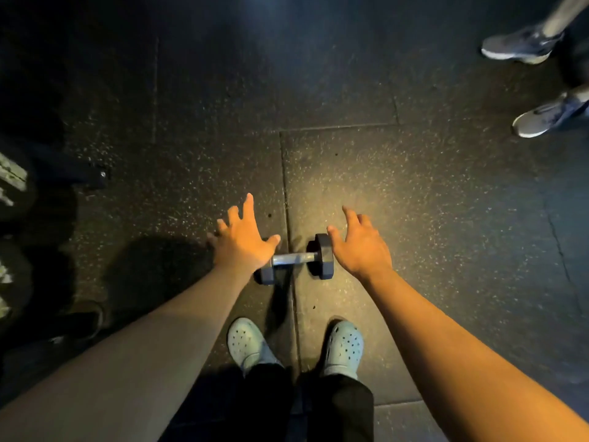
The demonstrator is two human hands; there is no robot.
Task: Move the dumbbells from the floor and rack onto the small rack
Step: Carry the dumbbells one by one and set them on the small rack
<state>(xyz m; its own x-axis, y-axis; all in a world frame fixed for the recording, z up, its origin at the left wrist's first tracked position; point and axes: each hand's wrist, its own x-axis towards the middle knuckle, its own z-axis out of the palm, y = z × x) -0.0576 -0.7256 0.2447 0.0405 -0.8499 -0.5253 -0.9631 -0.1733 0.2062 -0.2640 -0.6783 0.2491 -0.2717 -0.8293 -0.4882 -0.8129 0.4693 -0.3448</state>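
A small dumbbell (294, 259) with black hex heads and a metal handle lies on the speckled rubber floor just ahead of my feet. My left hand (242, 239) hovers over its left head with fingers spread, hiding most of that head. My right hand (360, 247) is spread open just right of the right head. Neither hand holds anything. No small rack is visible in the frame.
My two pale clogs (250, 346) stand close behind the dumbbell. Another person's sneakers (522, 44) are at the far right. Dark equipment with a black base (79, 178) and pale markings fills the left edge. Bare floor mats stretch ahead.
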